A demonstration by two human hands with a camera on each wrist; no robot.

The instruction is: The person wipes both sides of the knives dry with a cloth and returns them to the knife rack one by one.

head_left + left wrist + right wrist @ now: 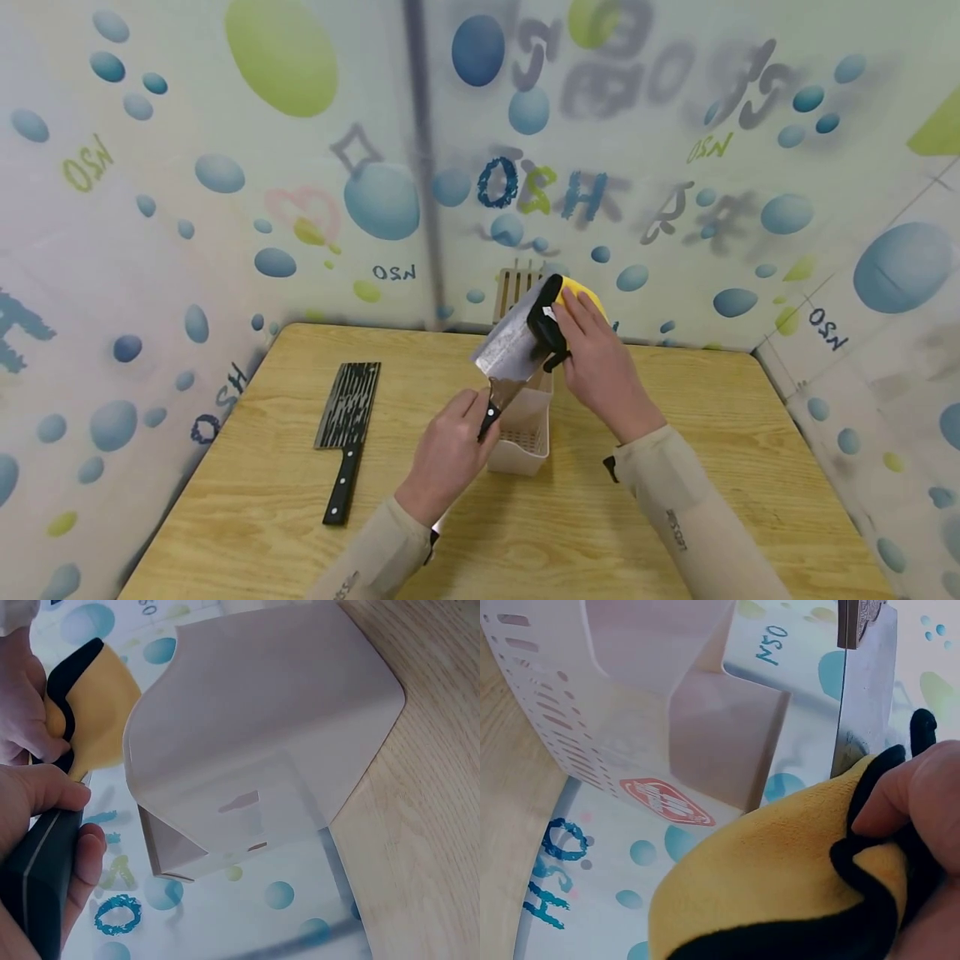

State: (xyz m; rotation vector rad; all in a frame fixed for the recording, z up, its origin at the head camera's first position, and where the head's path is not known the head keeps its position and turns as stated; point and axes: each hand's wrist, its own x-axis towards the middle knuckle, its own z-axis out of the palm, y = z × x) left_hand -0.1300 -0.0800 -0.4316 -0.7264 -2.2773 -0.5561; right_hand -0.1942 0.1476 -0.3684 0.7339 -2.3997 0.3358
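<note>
My left hand (450, 442) grips the dark handle of a cleaver (506, 346), its broad blade tilted up to the right. A yellow cloth with black edging (588, 293) is pinched in my right hand (603, 375) and lies against the far part of the blade. In the right wrist view, thumb and fingers squeeze the cloth (765, 862), which covers the end of the blade (866, 694). The left wrist view shows the cleaver's handle (45, 870) in the left fist. Below and behind both hands stands a pale plastic holder (517, 462), partly hidden.
A second cleaver (348, 425), its blade streaked dark and its handle black, lies at the left of the wooden table (240, 500). A slotted wooden piece (506, 292) rises behind the cleaver. Patterned walls (375, 108) enclose the table at the back and sides.
</note>
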